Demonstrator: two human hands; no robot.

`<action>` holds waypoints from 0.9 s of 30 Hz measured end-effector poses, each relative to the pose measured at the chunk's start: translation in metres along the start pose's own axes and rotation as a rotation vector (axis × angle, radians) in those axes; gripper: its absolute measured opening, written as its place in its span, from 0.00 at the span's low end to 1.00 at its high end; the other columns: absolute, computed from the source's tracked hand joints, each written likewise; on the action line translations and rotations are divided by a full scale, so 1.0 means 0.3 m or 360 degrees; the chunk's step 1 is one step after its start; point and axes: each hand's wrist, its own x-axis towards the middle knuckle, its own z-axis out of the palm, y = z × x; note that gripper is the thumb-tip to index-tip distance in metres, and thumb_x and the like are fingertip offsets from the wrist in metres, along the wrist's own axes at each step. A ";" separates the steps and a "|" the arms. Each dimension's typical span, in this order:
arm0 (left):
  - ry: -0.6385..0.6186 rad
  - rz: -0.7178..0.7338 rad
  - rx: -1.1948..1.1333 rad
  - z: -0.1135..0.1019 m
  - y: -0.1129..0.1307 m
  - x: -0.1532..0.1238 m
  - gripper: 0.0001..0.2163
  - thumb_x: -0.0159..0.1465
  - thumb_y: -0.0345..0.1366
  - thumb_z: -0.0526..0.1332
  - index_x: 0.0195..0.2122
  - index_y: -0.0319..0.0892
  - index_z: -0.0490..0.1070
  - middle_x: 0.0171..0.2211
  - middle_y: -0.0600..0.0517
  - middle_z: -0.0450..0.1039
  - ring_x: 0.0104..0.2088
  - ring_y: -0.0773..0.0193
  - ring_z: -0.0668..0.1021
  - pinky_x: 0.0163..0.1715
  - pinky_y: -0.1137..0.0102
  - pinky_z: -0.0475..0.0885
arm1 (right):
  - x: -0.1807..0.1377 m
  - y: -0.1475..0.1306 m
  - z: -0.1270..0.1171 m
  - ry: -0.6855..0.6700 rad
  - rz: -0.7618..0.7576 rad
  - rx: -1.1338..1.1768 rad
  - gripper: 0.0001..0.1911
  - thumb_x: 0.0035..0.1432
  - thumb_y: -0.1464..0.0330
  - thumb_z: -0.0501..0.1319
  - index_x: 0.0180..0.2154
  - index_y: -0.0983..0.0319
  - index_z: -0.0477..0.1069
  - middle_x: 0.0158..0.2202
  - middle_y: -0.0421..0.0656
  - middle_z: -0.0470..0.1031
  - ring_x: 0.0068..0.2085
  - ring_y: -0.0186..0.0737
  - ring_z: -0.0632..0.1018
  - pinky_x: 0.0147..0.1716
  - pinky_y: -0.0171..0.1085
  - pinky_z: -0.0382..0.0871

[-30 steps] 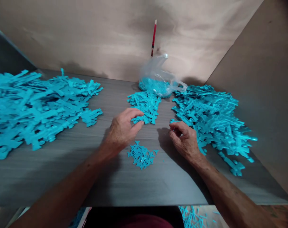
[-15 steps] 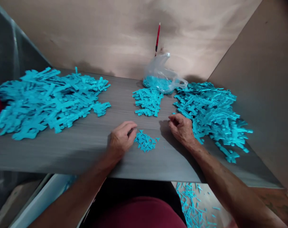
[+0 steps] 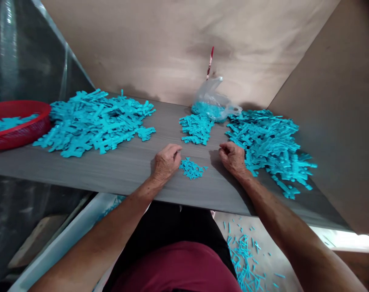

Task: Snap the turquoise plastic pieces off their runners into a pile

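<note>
My left hand (image 3: 167, 163) rests on the table with its fingers curled closed, just left of a small pile of tiny pointed turquoise pieces (image 3: 191, 168). My right hand (image 3: 232, 157) is also closed, thumb against the bent fingers, at the near left edge of a large heap of flat turquoise plastic pieces (image 3: 266, 138). Whatever either hand may hold is hidden by the fingers. Beyond the hands lies a smaller cluster of flat turquoise pieces (image 3: 197, 129). A clear plastic bag (image 3: 213, 103) with turquoise bits inside stands behind that cluster.
Another big heap of turquoise pieces (image 3: 96, 123) covers the table's left part, beside a red basket (image 3: 26, 136) holding more. A red stick-like item (image 3: 210, 63) is upright against the back wall. Turquoise sticks (image 3: 245, 257) litter the floor under the grey table (image 3: 120, 174).
The view has swung left and tilted, bringing the red basket into sight. Both hands remain closed on either side of the small pile, with little visible movement.
</note>
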 end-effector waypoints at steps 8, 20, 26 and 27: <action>0.0064 0.0056 0.0026 -0.002 -0.004 0.002 0.10 0.60 0.24 0.57 0.38 0.40 0.75 0.37 0.47 0.80 0.39 0.58 0.81 0.41 0.66 0.75 | 0.001 0.012 0.008 0.0033 -0.0009 -0.0012 0.11 0.53 0.69 0.57 0.35 0.62 0.78 0.33 0.48 0.81 0.33 0.45 0.79 0.37 0.41 0.71; -0.0221 0.0966 -0.0109 -0.206 0.163 -0.397 0.10 0.62 0.27 0.61 0.44 0.44 0.73 0.35 0.49 0.80 0.32 0.63 0.79 0.35 0.67 0.73 | 0.007 0.012 0.005 0.0045 0.0023 0.0009 0.12 0.53 0.69 0.57 0.35 0.61 0.78 0.33 0.47 0.81 0.32 0.45 0.79 0.36 0.41 0.72; -0.0818 0.0409 0.0012 -0.107 0.054 -0.541 0.13 0.61 0.22 0.53 0.31 0.44 0.74 0.27 0.50 0.77 0.30 0.60 0.78 0.35 0.66 0.74 | 0.000 -0.005 0.003 0.0017 0.0029 0.0029 0.11 0.52 0.68 0.58 0.36 0.61 0.78 0.32 0.46 0.81 0.31 0.44 0.78 0.35 0.41 0.71; -0.0792 0.0337 0.0042 -0.079 0.034 -0.536 0.13 0.61 0.22 0.52 0.33 0.43 0.75 0.30 0.47 0.79 0.34 0.57 0.79 0.39 0.63 0.75 | -0.001 -0.006 0.001 0.0012 0.0028 0.0034 0.11 0.53 0.69 0.58 0.36 0.61 0.78 0.32 0.46 0.81 0.31 0.44 0.78 0.35 0.41 0.71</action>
